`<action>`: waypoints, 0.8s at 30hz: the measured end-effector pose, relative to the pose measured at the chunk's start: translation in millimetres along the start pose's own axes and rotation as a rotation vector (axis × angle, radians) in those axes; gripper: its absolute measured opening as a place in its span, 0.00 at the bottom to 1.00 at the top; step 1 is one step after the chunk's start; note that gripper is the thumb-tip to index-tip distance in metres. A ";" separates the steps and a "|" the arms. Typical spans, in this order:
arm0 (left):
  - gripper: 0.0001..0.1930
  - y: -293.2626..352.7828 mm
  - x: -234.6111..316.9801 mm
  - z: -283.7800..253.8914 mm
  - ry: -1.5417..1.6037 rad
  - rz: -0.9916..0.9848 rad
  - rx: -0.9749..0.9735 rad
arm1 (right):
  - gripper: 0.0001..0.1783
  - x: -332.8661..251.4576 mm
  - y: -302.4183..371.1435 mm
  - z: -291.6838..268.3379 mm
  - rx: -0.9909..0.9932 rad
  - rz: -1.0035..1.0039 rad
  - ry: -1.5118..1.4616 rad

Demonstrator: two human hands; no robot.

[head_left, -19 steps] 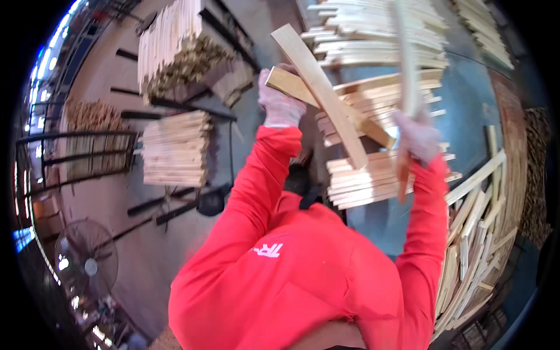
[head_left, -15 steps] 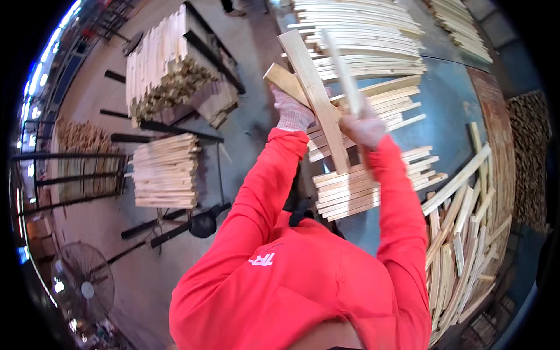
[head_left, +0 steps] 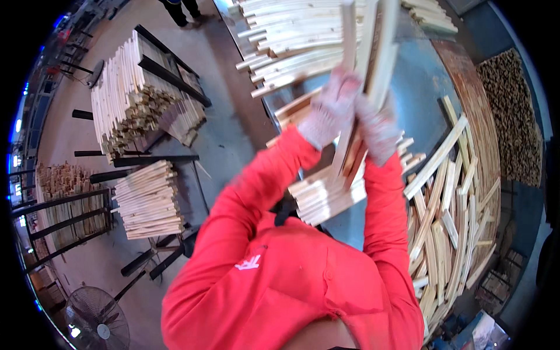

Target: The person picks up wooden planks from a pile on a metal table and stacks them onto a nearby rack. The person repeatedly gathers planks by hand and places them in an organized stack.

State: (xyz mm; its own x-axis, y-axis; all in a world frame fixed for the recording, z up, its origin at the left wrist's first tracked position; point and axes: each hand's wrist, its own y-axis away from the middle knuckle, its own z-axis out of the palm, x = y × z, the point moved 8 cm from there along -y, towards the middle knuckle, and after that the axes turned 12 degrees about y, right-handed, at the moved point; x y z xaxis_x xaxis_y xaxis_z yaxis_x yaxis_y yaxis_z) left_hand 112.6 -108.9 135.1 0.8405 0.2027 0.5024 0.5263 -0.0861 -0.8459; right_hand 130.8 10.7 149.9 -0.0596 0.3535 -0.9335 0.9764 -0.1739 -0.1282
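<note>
Both of my hands wear pale knitted gloves and meet over the blue-grey table (head_left: 417,76). My left hand (head_left: 333,105) is closed around wooden slats, and my right hand (head_left: 379,125) grips the bundle from the other side. The slats (head_left: 373,49) stand roughly upright, side by side, smeared by motion at their upper ends. Their lower ends come down over a row of short slats (head_left: 318,201) on the table in front of my chest. How many slats each hand holds is hidden by the gloves.
Rows of light slats (head_left: 291,32) cover the table's far side. A loose heap of slats (head_left: 446,233) lies to the right. On the left stand black-framed racks with stacked slats (head_left: 149,198) and a fan (head_left: 99,321). A person's legs (head_left: 181,11) show at the far left.
My hands have come together, bringing the crossed slats into one upright bundle. The view has shifted, so the racks and table sit further left.
</note>
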 end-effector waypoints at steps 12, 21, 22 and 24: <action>0.20 -36.4 -47.7 48.7 -1.049 -0.207 -0.653 | 0.24 122.3 50.8 -54.6 0.036 0.435 0.085; 0.28 44.8 -55.2 -104.7 -0.245 -0.688 0.131 | 0.30 82.1 94.6 6.2 -0.116 0.507 -0.384; 0.32 72.5 -65.7 -146.2 -0.137 -0.905 0.399 | 0.29 95.0 101.7 -1.7 -0.065 0.528 -0.477; 0.40 181.4 -116.1 -181.5 -0.416 -1.613 -0.055 | 0.29 115.6 109.2 -9.3 -0.058 0.462 -0.466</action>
State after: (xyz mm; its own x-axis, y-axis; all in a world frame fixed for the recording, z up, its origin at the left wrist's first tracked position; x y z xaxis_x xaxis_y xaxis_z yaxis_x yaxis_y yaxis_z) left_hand 133.7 -325.1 -44.1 -0.6180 0.3393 0.7092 0.7733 0.4254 0.4702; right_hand 232.5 41.1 31.2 0.2969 -0.1833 -0.9372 0.9320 -0.1582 0.3262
